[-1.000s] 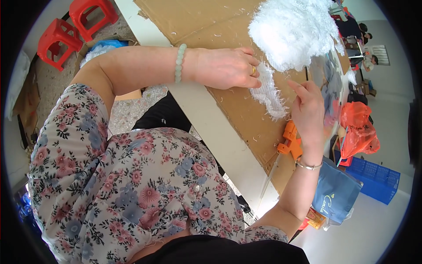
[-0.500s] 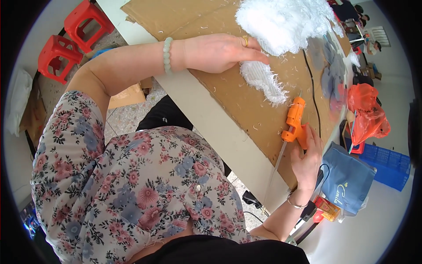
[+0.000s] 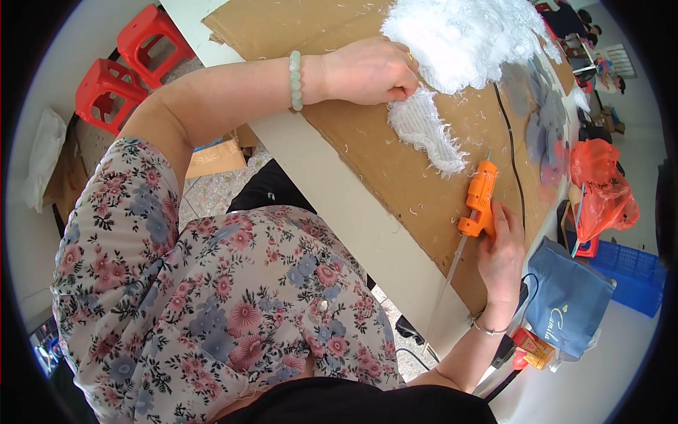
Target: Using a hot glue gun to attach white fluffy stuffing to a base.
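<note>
Left hand (image 3: 373, 71): fingertips bent, pinching the upper end of a white fringed fabric piece (image 3: 427, 132) on the cardboard sheet (image 3: 367, 159). Right hand (image 3: 503, 258): thumb and fingers against the handle of an orange glue gun (image 3: 481, 189); cannot tell how firmly. Nozzle just beside the fabric's lower tip; glue stick (image 3: 452, 272) crosses the cardboard's near edge. Room between fabric and that edge; tight toward the white fluffy pile (image 3: 459, 46). Half a second ago left index lay straighter; a second ago right hand was nearer the fabric, off the handle.
</note>
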`<state>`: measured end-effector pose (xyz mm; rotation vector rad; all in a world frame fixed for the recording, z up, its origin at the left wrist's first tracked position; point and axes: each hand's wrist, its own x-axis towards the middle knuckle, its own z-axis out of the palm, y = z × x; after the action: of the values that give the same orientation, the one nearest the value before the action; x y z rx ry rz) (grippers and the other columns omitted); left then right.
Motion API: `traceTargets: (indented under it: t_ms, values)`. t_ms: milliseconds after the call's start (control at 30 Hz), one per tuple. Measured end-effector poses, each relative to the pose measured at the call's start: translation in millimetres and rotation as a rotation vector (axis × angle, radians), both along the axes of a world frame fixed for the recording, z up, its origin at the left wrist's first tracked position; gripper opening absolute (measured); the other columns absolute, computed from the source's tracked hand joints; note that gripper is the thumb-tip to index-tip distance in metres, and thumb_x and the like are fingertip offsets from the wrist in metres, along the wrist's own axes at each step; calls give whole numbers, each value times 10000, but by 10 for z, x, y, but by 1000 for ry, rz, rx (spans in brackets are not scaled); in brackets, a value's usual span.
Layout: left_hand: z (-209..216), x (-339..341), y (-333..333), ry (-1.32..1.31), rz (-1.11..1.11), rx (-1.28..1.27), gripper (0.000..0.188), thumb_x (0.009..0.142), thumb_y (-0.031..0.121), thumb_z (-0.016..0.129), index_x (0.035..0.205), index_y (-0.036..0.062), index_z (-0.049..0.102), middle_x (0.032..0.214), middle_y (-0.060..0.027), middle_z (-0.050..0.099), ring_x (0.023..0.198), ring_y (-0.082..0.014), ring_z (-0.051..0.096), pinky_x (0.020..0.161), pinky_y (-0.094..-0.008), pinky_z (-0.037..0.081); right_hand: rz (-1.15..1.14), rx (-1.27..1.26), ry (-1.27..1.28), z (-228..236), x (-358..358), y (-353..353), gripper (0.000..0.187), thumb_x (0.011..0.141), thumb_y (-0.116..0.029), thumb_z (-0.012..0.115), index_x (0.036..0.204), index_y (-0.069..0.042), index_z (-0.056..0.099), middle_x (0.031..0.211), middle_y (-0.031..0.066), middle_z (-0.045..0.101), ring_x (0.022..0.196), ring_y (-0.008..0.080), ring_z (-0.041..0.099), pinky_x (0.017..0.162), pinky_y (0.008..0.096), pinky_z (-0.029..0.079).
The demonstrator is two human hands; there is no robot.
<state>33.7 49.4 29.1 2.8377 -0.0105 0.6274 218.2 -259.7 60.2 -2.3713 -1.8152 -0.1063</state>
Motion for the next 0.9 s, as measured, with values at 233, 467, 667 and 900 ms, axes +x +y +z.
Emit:
traceTargets:
  t_ms: [233, 467, 667, 900]
  values:
    - [-19, 19, -33, -107, -32, -106, 104, 776, 43, 604, 841, 105, 655, 855, -41, 634, 866, -258, 583, 750, -364, 480, -10, 126, 108, -83, 192, -19, 465, 661, 139, 552, 1100, -14, 554, 1028, 169, 520, 948, 339, 549, 832, 391, 474]
    - [60, 7, -63, -42, -18, -138, 80, 776, 61, 622, 841, 100, 647, 832, -54, 650, 830, -257, 597, 728, -372, 476, -60, 298, 1112, 19, 107, -140, 486, 760, -98, 676, 1213, -48, 506, 1010, 62, 505, 893, 132, 491, 752, 228, 406]
    - [78, -8, -62, -58, 17, -208, 89, 747, 17, 658, 814, 63, 622, 804, -46, 639, 756, -250, 600, 673, -353, 477, -80, 158, 1615, 93, -195, 357, 560, 686, -119, 548, 1231, -10, 491, 1064, 103, 553, 835, 133, 516, 649, 257, 439]
    - [56, -18, -51, -69, 1, -244, 82, 737, 23, 651, 802, 62, 618, 784, -58, 632, 734, -261, 596, 666, -357, 470, 0, 105, 1602, 95, -345, 603, 488, 685, -96, 466, 1157, 25, 504, 1063, 151, 584, 800, 150, 531, 634, 277, 460]
